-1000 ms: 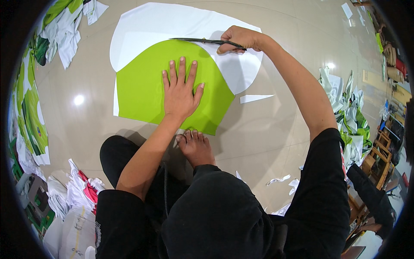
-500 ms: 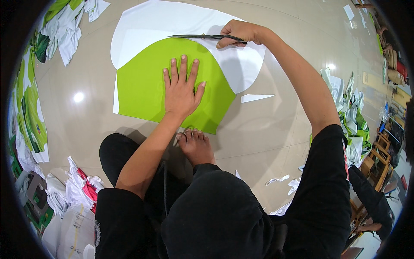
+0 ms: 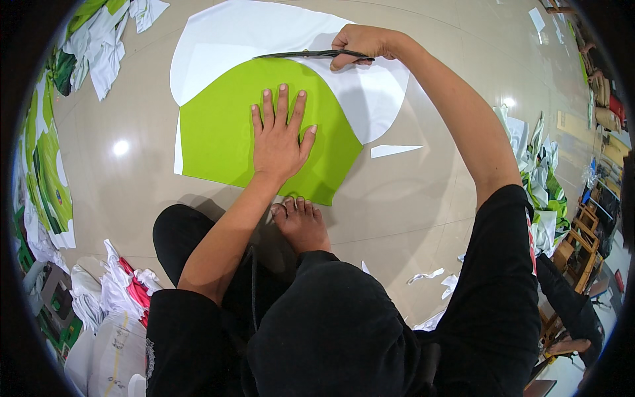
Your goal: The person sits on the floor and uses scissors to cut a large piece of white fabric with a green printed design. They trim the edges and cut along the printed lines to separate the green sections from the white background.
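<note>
A lime-green fabric panel (image 3: 218, 126) with a curved top lies flat on the floor, bordered by white fabric (image 3: 231, 30) along its far side and right. My left hand (image 3: 282, 135) rests flat on the green part, fingers spread. In my right hand (image 3: 360, 46) is a pair of dark scissors (image 3: 291, 54), gripped by the handles. Their blades point left along the curve where green meets white. Beyond the hand, the white fabric continues down to the panel's right corner. The toes of my bare foot (image 3: 301, 221) are by the green panel's near edge.
A thin white offcut (image 3: 395, 151) lies right of the panel. Piles of white and green fabric (image 3: 542, 178) are on the right, with more green cloth (image 3: 49, 165) on the left. White and red cloth (image 3: 126, 284) sits at lower left. Small scraps (image 3: 426, 274) dot the tiled floor.
My right hand and the scissors have shifted slightly left and away along the curved edge. My left hand stays pressed on the green panel.
</note>
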`<act>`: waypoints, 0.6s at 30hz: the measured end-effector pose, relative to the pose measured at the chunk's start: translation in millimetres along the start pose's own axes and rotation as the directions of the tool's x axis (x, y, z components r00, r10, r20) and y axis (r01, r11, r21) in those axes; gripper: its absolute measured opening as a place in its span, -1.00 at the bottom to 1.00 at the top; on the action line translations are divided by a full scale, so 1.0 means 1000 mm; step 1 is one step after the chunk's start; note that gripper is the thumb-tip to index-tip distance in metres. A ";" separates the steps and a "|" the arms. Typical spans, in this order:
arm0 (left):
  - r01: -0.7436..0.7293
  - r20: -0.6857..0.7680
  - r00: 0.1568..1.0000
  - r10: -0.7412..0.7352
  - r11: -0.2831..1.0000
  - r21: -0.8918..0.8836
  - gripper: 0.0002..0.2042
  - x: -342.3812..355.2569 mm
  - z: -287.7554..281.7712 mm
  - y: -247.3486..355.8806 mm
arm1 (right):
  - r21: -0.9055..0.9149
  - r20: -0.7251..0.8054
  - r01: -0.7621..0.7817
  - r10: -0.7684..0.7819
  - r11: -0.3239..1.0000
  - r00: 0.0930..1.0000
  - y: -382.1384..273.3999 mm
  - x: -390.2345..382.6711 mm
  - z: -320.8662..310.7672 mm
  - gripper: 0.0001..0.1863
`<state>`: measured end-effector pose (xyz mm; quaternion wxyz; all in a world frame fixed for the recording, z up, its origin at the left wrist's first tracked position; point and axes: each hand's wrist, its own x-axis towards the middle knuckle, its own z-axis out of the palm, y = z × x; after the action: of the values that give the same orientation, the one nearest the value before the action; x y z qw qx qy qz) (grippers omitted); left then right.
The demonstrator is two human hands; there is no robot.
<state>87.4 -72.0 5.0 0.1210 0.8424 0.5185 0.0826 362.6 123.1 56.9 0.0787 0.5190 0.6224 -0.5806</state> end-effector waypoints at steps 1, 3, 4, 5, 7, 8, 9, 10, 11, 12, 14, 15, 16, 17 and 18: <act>0.000 0.003 1.000 0.000 1.000 0.003 -0.29 0.000 0.000 0.000 | -0.003 -0.001 -0.004 0.004 1.000 1.000 -0.001 -0.001 0.000 -0.60; -0.001 -0.003 1.000 0.001 1.000 0.000 -0.29 0.000 0.001 0.000 | -0.033 -0.026 0.005 -0.006 0.999 1.000 -0.002 -0.003 0.002 -0.59; -0.003 -0.006 1.000 0.003 1.000 -0.002 -0.29 0.000 0.001 0.000 | -0.048 -0.039 0.009 -0.010 0.999 0.999 -0.003 -0.006 0.003 -0.58; -0.003 -0.006 1.000 0.003 1.000 -0.001 -0.28 0.000 0.002 0.000 | -0.071 -0.050 -0.012 0.009 0.997 0.999 -0.003 -0.010 0.002 -0.59; -0.004 -0.007 1.000 0.004 1.000 0.004 -0.28 0.000 0.002 -0.002 | -0.115 -0.075 -0.050 0.041 0.992 0.996 -0.006 -0.025 -0.002 -0.59; 0.003 -0.019 1.000 -0.004 0.999 -0.042 -0.27 -0.001 0.004 -0.003 | -0.127 -0.078 -0.066 0.056 0.990 0.995 -0.004 -0.033 -0.006 -0.59; 0.004 -0.033 0.999 -0.007 0.996 -0.093 -0.26 -0.002 0.007 -0.005 | -0.138 -0.085 -0.088 0.077 0.986 0.993 0.003 -0.045 -0.011 -0.59; 0.010 -0.044 0.999 -0.016 0.990 -0.142 -0.25 -0.003 0.006 -0.006 | -0.150 -0.088 -0.106 0.094 0.983 0.992 0.009 -0.056 -0.016 -0.59; 0.050 -0.063 0.996 -0.058 0.992 -0.120 -0.24 -0.007 0.004 -0.008 | -0.172 -0.121 -0.125 0.105 0.977 0.987 0.015 -0.069 -0.022 -0.58; 0.085 -0.081 0.992 -0.094 0.991 -0.102 -0.22 -0.011 -0.002 -0.007 | -0.191 -0.157 -0.150 0.120 0.970 0.980 0.022 -0.085 -0.028 -0.57; 0.193 -0.138 0.970 -0.201 0.979 -0.073 -0.20 -0.016 -0.005 -0.014 | -0.264 -0.327 -0.160 0.068 0.951 0.943 0.029 -0.097 -0.030 -0.52; 0.262 -0.176 0.947 -0.269 0.963 -0.063 -0.19 -0.021 -0.002 -0.021 | -0.316 -0.451 -0.154 -0.005 0.936 0.893 0.033 -0.095 -0.025 -0.47; 0.323 -0.214 0.920 -0.329 0.944 -0.060 -0.17 -0.024 0.002 -0.027 | -0.363 -0.567 -0.164 -0.078 0.917 0.820 0.039 -0.095 -0.019 -0.42; 0.358 -0.223 0.908 -0.353 0.933 -0.020 -0.17 -0.026 0.005 -0.036 | -0.375 -0.682 -0.080 -0.217 0.924 0.698 0.043 -0.086 -0.007 -0.35; 0.387 -0.226 0.899 -0.376 0.922 0.006 -0.17 -0.026 0.012 -0.043 | -0.399 -0.773 -0.015 -0.327 0.917 0.544 0.049 -0.071 0.012 -0.26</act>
<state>42.7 -77.8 -18.7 0.0551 0.7129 0.6855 0.1371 424.7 63.8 71.2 -0.1821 0.6475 0.7249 -0.1490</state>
